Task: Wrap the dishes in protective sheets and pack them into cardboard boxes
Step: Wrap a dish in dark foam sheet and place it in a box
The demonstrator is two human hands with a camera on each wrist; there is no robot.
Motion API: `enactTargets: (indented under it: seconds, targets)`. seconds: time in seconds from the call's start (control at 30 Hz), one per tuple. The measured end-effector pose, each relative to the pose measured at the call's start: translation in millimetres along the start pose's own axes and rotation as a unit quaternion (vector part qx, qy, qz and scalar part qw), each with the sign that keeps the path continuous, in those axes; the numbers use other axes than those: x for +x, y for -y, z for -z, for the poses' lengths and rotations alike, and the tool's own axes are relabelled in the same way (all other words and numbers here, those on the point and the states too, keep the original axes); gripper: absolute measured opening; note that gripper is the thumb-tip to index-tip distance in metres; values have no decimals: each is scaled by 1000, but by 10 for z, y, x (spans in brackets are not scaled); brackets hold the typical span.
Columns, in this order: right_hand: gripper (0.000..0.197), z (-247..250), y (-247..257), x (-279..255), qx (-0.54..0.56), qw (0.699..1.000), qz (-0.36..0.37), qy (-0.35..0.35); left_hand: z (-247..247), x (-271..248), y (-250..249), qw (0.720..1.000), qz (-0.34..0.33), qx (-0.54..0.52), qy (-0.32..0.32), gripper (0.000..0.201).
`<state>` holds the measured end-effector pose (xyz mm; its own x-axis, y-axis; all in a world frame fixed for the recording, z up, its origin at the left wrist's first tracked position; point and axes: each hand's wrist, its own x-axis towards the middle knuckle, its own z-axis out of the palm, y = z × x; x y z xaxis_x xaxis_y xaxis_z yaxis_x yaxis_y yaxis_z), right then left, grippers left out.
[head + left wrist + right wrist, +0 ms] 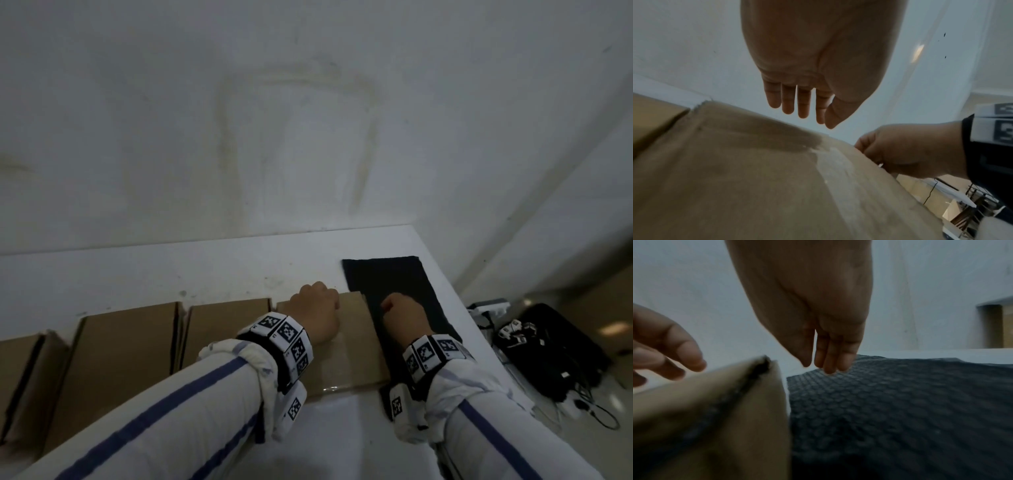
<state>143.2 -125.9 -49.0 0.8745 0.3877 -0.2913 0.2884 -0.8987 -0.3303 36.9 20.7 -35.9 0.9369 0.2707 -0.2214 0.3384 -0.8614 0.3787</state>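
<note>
A closed cardboard box (346,353) lies on the white table (137,274), sealed with clear tape. My left hand (317,308) hovers over its far end. In the left wrist view its fingers (803,112) hang straight and relaxed above the box top (756,178) and hold nothing. To the right of the box lies a black bubble sheet (394,277), flat on the table. My right hand (399,310) is over it, beside the box's right edge. Its fingertips (830,369) touch the sheet (890,410), with the thumb a little apart. No dish is in view.
Two more closed cardboard boxes (226,329) (120,353) line the table to the left, and another (20,370) sits at the frame's edge. A white wall stands right behind the table. Past the table's right edge, a black bag and cables (555,346) lie on the floor.
</note>
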Motion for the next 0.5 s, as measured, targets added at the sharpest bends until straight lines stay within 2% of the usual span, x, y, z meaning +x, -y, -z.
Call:
enactTargets:
  seconds: [0.1,0.17,0.4,0.5]
  targets:
    - [33,-150,-190,50,-61,992,-17,110,-79,39,-44,1000,5,27,11,27]
    - [42,-239,-228,59,-94,986,-19,139,-97,48,-50,999,8,38,5,26]
    - [32,-306,-270,143,-127,985,34,115,-45,57,-64,999,12,26,29,24]
    - [27,-151,-238,160,-47,995,23,81,-6,57,-71,999,14,2,39,25]
